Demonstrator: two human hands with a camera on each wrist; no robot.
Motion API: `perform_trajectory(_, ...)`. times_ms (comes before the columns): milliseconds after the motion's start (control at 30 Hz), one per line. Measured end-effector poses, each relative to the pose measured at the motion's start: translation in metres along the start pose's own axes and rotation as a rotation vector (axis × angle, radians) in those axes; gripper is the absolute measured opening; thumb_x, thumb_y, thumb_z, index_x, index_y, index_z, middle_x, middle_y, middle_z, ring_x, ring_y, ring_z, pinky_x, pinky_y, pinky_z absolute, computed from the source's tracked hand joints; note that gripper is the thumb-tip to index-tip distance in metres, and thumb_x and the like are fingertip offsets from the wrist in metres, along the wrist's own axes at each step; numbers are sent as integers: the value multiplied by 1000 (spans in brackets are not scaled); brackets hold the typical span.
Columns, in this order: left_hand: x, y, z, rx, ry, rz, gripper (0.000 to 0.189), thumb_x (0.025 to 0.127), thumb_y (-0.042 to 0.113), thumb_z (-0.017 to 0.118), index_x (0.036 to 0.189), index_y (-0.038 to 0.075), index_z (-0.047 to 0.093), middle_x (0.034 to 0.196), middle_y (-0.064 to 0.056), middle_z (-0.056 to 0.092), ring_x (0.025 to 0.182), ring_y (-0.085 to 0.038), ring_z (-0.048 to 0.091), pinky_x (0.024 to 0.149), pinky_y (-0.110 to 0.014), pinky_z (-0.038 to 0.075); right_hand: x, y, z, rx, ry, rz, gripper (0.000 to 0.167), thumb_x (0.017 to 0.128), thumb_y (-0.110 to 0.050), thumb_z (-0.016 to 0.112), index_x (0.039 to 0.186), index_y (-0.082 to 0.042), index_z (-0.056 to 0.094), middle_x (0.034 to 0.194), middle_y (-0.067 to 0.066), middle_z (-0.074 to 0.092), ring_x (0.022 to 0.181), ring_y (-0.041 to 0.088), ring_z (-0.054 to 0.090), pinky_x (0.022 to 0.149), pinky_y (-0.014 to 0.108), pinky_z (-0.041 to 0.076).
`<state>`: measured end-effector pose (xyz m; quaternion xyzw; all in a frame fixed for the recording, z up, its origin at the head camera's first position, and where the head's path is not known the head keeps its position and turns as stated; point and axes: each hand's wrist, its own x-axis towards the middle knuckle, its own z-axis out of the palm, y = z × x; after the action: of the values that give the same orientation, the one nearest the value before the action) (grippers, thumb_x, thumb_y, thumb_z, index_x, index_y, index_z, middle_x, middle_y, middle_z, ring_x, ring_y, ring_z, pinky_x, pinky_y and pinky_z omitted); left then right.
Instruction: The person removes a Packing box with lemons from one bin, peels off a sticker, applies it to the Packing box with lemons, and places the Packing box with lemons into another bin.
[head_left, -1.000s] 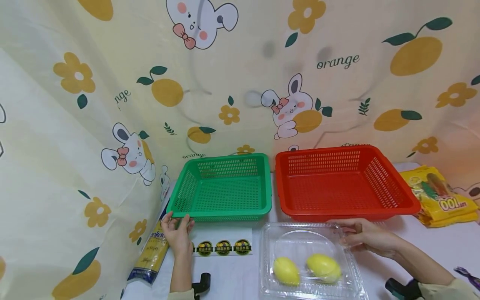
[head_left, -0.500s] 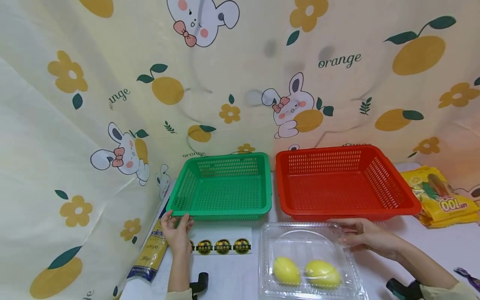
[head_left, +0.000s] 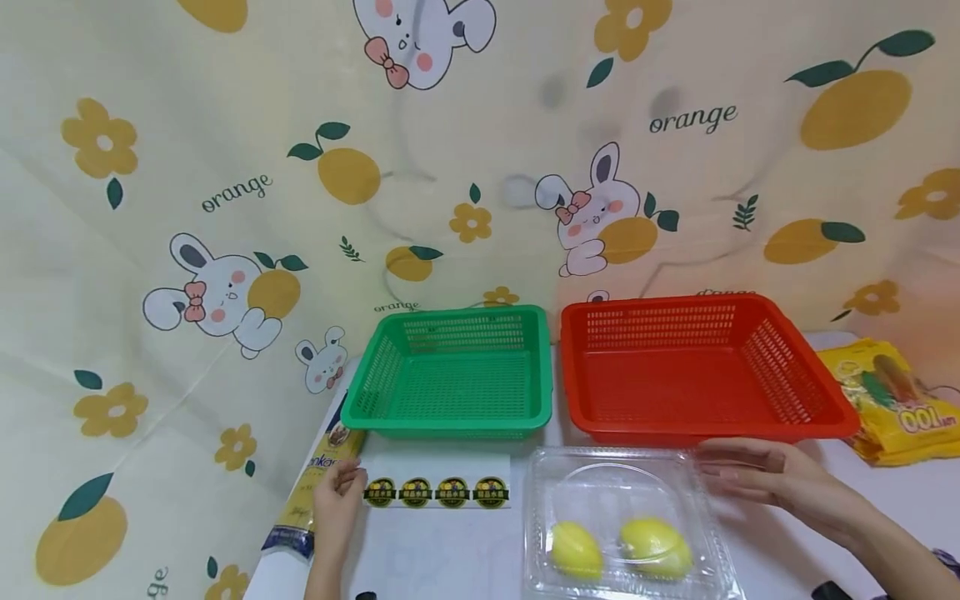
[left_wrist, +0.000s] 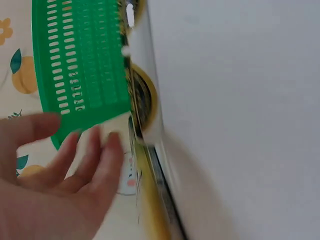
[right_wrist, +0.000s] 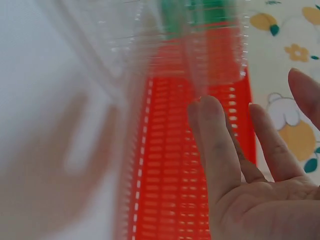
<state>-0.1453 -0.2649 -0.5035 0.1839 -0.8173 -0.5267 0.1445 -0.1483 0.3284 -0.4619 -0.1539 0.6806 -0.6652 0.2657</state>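
My left hand (head_left: 336, 504) hovers over the table left of a white strip of round black-and-gold stickers (head_left: 501, 473). Its fingers are loosely bent with nothing between them, and the left wrist view shows them overlapping the corner of the green basket (left_wrist: 95, 75). A clear plastic clamshell box (head_left: 607, 492), lid down, lies in front of the red basket (head_left: 697, 431). Two lemons, a left one (head_left: 576, 552) and a right one (head_left: 656, 548), show through it. My right hand (head_left: 787, 485) has its fingers extended beside the box's upper right corner, gripping nothing.
A yellow-and-blue packet of pasta (head_left: 300, 508) lies along the table's left edge, partly behind my left hand. Yellow snack bags (head_left: 896, 408) are piled right of the red basket. A patterned curtain (head_left: 465, 150) hangs close behind both baskets.
My left hand has left the green basket's front corner and moved down toward me. My right hand has come off the clear box's edge and shifted right. The head view has turned slightly left.
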Motion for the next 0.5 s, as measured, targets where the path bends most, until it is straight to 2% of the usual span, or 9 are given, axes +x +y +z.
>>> perform_trajectory(67,-2,-2,-2,122,-59,26,31,90,-1,62,120,-10,60,109,-25,64,96,-29,63,81,-27,56,-5,-2,-1,19,8,-29,43,105,-1,41,142,-16,55,133,-4,64,118,12,62,92,35,55)
perform_trajectory(200,-2,-4,0,236,-133,68,40,85,-2,67,122,-12,58,108,-27,62,99,-37,61,87,-46,55,-11,-6,0,67,42,-55,47,105,1,39,137,-25,61,130,-7,66,115,14,64,90,36,56)
perform_trajectory(300,1,-5,2,289,-152,64,46,84,1,71,125,-12,55,98,-23,61,89,-32,59,75,-42,53,-11,-7,4,79,61,-58,48,105,0,40,133,-32,63,129,-11,66,114,13,65,89,36,57)
perform_trajectory(400,2,-5,3,321,-172,17,51,84,5,74,126,-14,52,88,-16,55,80,-25,52,64,-33,45,-12,-9,8,95,55,-49,49,106,-1,38,132,-34,63,129,-10,66,115,12,64,90,35,56)
perform_trajectory(500,2,-4,0,333,-190,-24,55,85,6,74,127,-19,50,85,-15,51,77,-24,48,62,-32,43,-12,-11,11,121,38,-58,49,106,-1,36,131,-33,63,129,-8,66,116,13,64,90,32,56)
